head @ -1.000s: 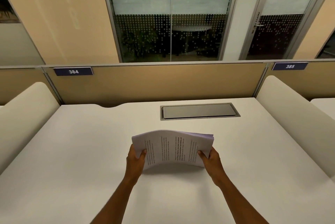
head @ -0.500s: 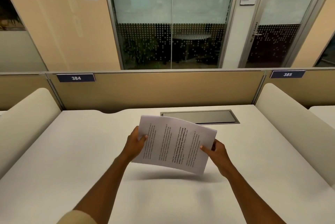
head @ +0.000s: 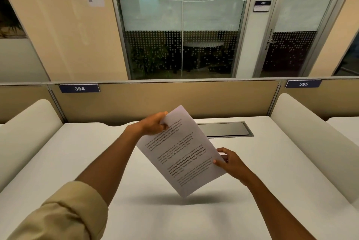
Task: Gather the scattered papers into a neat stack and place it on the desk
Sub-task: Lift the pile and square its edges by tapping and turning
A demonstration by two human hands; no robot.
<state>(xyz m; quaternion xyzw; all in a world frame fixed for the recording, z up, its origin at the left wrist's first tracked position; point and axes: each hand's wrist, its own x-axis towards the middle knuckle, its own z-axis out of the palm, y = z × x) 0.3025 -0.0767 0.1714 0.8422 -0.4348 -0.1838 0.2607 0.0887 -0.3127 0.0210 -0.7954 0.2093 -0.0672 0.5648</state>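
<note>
A stack of white printed papers (head: 180,150) hangs tilted in the air above the white desk (head: 174,218), one corner pointing down and casting a shadow below. My left hand (head: 153,124) pinches the stack's upper left edge, thumb on the printed side. My right hand (head: 230,162) grips the lower right edge, thumb on top and fingers behind the sheets. The sheets look aligned; their back side is hidden.
A grey cable hatch (head: 225,129) is set into the desk at the back, partly behind the papers. Padded white dividers stand on the left (head: 25,135) and right (head: 310,138). A tan partition (head: 165,101) with number plates closes the far edge.
The stack has risen off the desk and turned clockwise from lying wide to standing steeply on a corner. My left hand moved up and away; my right hand dropped lower.
</note>
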